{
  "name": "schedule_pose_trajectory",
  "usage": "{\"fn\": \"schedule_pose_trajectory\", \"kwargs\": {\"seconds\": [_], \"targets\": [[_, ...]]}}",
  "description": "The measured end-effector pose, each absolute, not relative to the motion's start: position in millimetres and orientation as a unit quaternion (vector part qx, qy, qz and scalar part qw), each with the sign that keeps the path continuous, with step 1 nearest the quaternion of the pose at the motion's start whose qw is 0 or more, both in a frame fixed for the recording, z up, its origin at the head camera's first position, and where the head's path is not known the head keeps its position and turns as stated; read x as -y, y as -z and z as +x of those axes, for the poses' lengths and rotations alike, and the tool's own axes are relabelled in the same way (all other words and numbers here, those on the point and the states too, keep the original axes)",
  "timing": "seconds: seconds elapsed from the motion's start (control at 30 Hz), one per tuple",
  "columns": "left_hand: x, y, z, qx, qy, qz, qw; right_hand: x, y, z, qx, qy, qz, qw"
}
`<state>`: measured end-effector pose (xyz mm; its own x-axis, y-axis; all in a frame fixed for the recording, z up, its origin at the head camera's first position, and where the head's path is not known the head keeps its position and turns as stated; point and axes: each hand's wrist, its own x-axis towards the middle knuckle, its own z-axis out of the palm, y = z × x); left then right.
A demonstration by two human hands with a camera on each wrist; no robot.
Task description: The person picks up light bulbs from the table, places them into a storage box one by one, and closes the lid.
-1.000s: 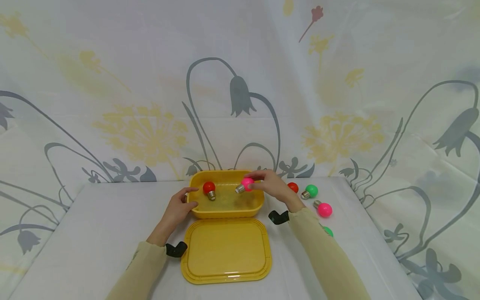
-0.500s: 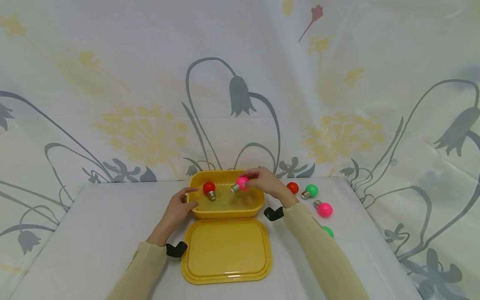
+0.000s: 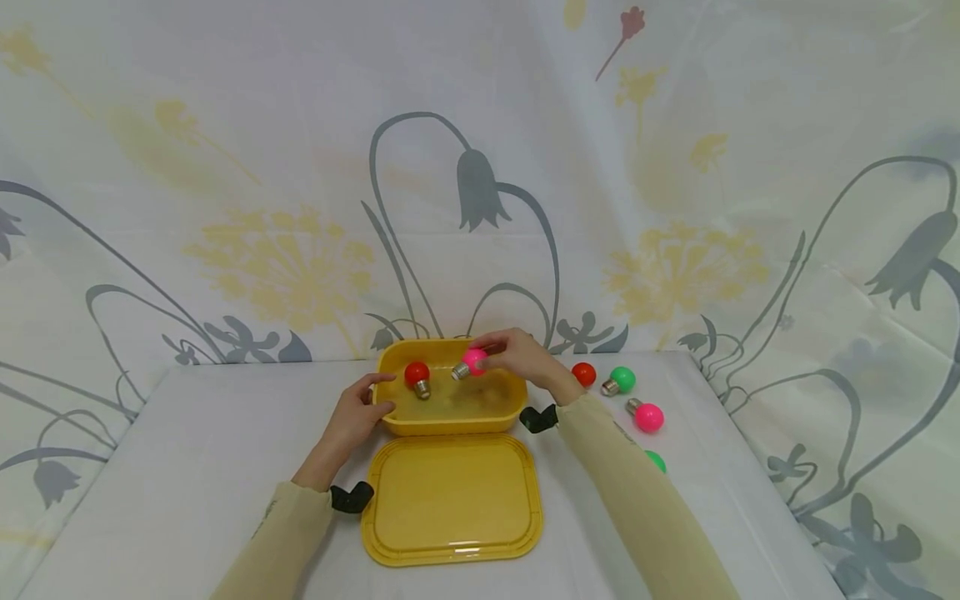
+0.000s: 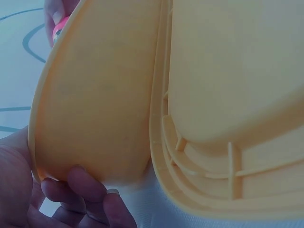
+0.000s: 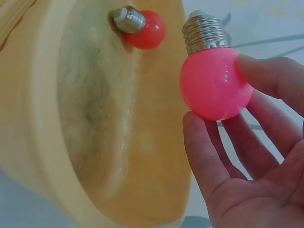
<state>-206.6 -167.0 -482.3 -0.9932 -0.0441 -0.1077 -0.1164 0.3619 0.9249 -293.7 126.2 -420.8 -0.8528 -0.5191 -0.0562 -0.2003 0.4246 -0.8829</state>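
A yellow plastic box (image 3: 454, 427) stands at the back of the table. My left hand (image 3: 357, 414) holds its left end; in the left wrist view, curled fingers (image 4: 87, 184) touch the box's outer wall. Over the box's inside, my right hand (image 3: 519, 357) pinches a pink light bulb (image 3: 474, 360) by its round globe between thumb and fingertips. The bulb's metal screw base points to the left in the head view. A red light bulb (image 3: 417, 373) lies inside the box, toward the left, its base toward me.
The yellow lid (image 3: 452, 500) lies flat in front of the box. Right of the box lie a red bulb (image 3: 583, 374), a green bulb (image 3: 622, 379), another pink bulb (image 3: 649, 417) and a second green bulb (image 3: 656, 462), partly hidden by the right sleeve. A patterned curtain (image 3: 315, 167) hangs behind.
My right hand has carried the pink bulb leftward, farther over the box's middle. The left hand, box and lid stay in place.
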Motion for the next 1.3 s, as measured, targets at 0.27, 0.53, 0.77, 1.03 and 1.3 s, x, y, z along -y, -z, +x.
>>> {"fn": "schedule_pose_trajectory", "kwargs": {"seconds": [0.27,0.53,0.77,1.03,1.3], "targets": [[167.5,482.1,-206.0,-0.82,-0.568,-0.051,0.036,-120.5,420.8,-300.1,-0.839,0.471,-0.214,0.168],[168.0,483.9,-206.2,-0.822,-0.567,-0.05,0.034,-115.7,423.2,-306.5,-0.84,0.47,-0.202,0.181],[166.9,483.0,-206.0,-0.825,-0.562,-0.05,0.032,-109.4,424.4,-307.6,-0.837,0.468,-0.206,0.196],[167.1,482.4,-206.1,-0.826,-0.56,-0.049,0.032,-103.8,432.1,-313.2,-0.842,0.448,-0.224,0.203],[167.3,479.7,-204.6,-0.825,-0.563,-0.048,0.034,-100.4,439.0,-320.5,-0.827,0.463,-0.224,0.228]]}}
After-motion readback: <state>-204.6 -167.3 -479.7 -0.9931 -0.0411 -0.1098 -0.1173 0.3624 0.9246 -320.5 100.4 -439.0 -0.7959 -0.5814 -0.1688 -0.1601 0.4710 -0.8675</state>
